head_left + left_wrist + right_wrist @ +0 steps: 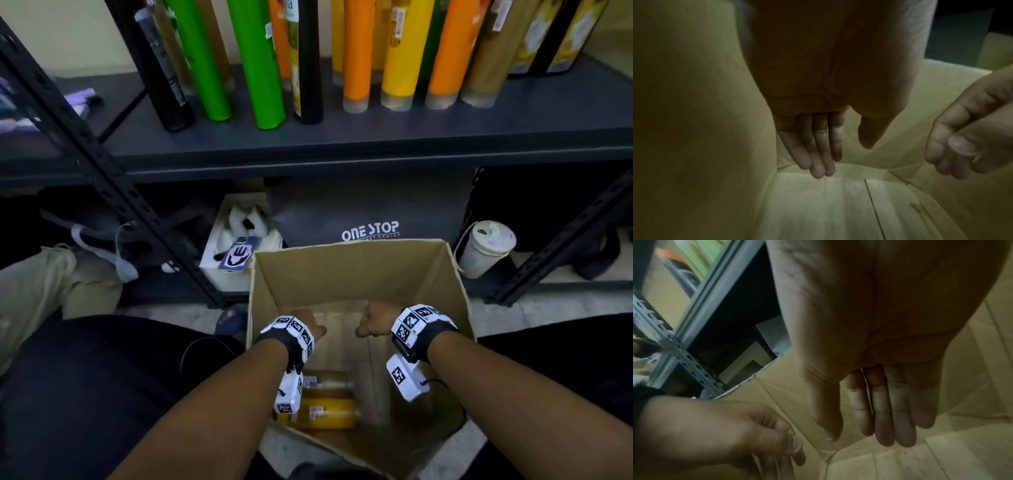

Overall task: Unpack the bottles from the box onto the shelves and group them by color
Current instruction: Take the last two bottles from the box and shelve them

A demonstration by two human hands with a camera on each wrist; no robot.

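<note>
An open cardboard box (455,274) stands on the floor in front of the shelf (376,137). Two bottles lie on its bottom at the near side, one amber (330,383) and one yellow (329,413). Both hands reach down inside, above the bare far part of the bottom. My left hand (313,327) (838,155) has straight fingers (818,159) and holds nothing. My right hand (371,323) (859,431) also hangs empty, fingers (890,418) straight. On the shelf stand green bottles (263,68), orange bottles (356,51), a yellow bottle (407,51), black bottles (310,68) and a brown bottle (493,51).
Under the shelf sit a dark "ONE STOP" bag (370,219), a white lidded bucket (486,248) and a phone (239,255) on a white box. Slanted black shelf uprights (102,164) flank the box. My dark-clad knees lie on either side; a beige trouser leg (41,284) is at left.
</note>
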